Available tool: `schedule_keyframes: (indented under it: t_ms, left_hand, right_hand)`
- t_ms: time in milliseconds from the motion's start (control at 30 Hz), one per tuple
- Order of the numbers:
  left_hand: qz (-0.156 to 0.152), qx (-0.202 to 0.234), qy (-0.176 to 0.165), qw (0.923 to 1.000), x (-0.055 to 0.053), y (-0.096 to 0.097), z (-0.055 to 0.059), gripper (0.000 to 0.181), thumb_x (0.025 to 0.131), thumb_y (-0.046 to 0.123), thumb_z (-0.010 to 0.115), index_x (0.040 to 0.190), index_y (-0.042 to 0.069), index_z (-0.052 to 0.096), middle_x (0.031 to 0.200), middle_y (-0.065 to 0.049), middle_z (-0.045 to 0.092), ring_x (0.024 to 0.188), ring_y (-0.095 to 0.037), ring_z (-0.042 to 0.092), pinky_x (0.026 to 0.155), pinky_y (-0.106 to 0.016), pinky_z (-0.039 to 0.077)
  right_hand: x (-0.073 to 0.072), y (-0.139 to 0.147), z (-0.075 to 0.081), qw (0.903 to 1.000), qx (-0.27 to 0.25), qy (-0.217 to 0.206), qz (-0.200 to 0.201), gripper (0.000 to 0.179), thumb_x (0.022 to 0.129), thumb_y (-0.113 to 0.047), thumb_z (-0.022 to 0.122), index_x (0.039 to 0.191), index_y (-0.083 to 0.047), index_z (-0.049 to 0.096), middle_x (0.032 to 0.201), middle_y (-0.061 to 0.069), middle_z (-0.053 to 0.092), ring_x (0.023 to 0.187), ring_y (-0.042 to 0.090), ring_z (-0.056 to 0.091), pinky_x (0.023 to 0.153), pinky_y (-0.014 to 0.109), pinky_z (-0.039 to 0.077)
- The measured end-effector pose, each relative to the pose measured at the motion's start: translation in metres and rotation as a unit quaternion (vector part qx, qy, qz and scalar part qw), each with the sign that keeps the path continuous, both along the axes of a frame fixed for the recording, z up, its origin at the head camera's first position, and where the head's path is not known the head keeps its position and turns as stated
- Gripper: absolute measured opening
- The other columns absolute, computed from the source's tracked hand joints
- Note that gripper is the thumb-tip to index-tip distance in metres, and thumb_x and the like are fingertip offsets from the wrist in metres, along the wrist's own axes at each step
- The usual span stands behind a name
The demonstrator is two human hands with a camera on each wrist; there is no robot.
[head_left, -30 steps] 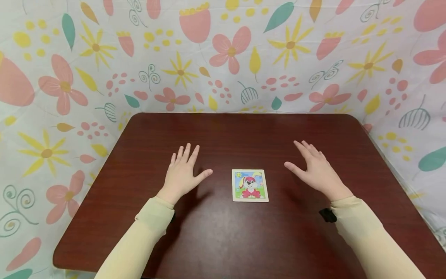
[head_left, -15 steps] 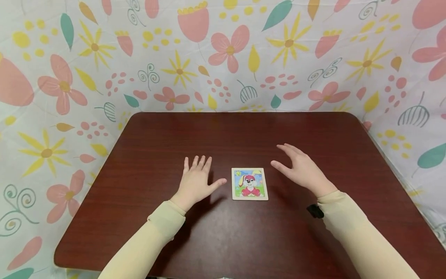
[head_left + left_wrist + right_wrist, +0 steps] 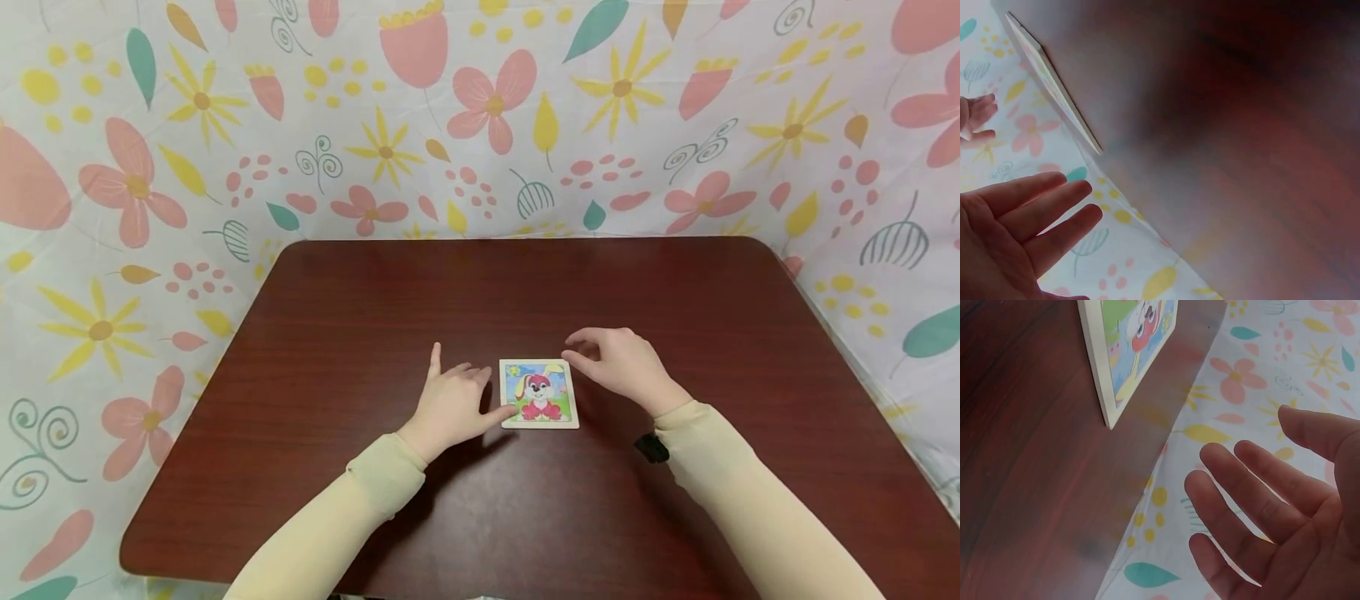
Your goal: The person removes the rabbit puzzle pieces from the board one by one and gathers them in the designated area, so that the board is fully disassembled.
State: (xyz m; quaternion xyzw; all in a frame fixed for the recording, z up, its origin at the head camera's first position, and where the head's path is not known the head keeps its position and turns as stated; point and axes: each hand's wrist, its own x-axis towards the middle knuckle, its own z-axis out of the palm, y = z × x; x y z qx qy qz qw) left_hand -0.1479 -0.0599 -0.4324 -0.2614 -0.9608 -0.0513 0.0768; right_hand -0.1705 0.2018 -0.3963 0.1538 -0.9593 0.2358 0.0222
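Note:
A small square picture board (image 3: 542, 392) with a cartoon bunny and a pale border lies flat on the brown table. In the head view my left hand (image 3: 452, 406) hovers at its left side, its thumb overlapping the board's lower left corner. The little finger sticks out straight while the others bend toward the board. My right hand (image 3: 628, 367) is at the upper right corner, fingers loosely bent and thumb tip close to the border. Both wrist views show a gap between the fingers and the board (image 3: 1132, 353), so neither hand grips it.
The dark wood-grain table (image 3: 360, 292) has rounded corners. Behind it and at both sides hangs a white cloth (image 3: 442, 179) printed with flowers and leaves. A black wrist strap (image 3: 652, 448) shows below the right sleeve.
Both hands have moved inward from either side, up to the board. Their fingers, spread wide earlier, are now more bent. The board has stayed in place.

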Motion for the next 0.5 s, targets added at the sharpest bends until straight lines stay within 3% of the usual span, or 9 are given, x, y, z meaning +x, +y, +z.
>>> schedule_keyframes:
  t_ms: [133, 267, 367, 500]
  left_hand:
    - [-0.021, -0.002, 0.007, 0.9998, -0.001, 0.007, -0.001, 0.06, 0.082, 0.069, 0.051, 0.099, 0.015, 0.069, 0.094, 0.002, 0.071, 0.095, -0.014, 0.064, 0.109, -0.059, 0.018]
    - [-0.042, 0.006, -0.009, 0.9991, 0.002, 0.014, -0.004, 0.045, 0.084, 0.059, 0.059, 0.087, 0.015, 0.068, 0.083, 0.003, 0.069, 0.084, -0.012, 0.066, 0.103, -0.047, 0.037]
    - [-0.058, 0.014, -0.008, 0.9982, 0.005, 0.02, -0.004, 0.038, 0.084, 0.052, 0.063, 0.074, 0.015, 0.063, 0.07, 0.005, 0.062, 0.067, -0.012, 0.062, 0.077, -0.033, 0.051]
    - [-0.066, 0.009, 0.0, 0.9978, 0.009, 0.027, -0.003, 0.035, 0.083, 0.047, 0.066, 0.069, 0.016, 0.058, 0.062, 0.007, 0.052, 0.052, -0.01, 0.052, 0.049, -0.025, 0.044]
  right_hand:
    - [-0.003, -0.006, -0.002, 1.0, 0.003, -0.001, 0.003, 0.03, 0.086, -0.033, 0.069, 0.107, -0.012, 0.07, 0.091, 0.002, 0.072, 0.077, 0.016, 0.065, 0.067, 0.038, 0.051]
    - [-0.005, -0.011, -0.004, 0.9999, 0.008, -0.008, 0.009, 0.029, 0.086, -0.032, 0.069, 0.105, -0.011, 0.071, 0.092, 0.003, 0.072, 0.078, 0.017, 0.065, 0.067, 0.038, 0.052]
    - [-0.007, -0.015, -0.004, 0.9998, 0.01, -0.01, 0.014, 0.028, 0.086, -0.032, 0.069, 0.104, -0.01, 0.072, 0.092, 0.003, 0.072, 0.078, 0.017, 0.065, 0.068, 0.038, 0.052]
    - [-0.009, -0.022, -0.004, 0.9997, 0.005, -0.005, 0.024, 0.027, 0.085, -0.031, 0.07, 0.102, -0.01, 0.072, 0.092, 0.002, 0.072, 0.077, 0.016, 0.065, 0.068, 0.037, 0.052]
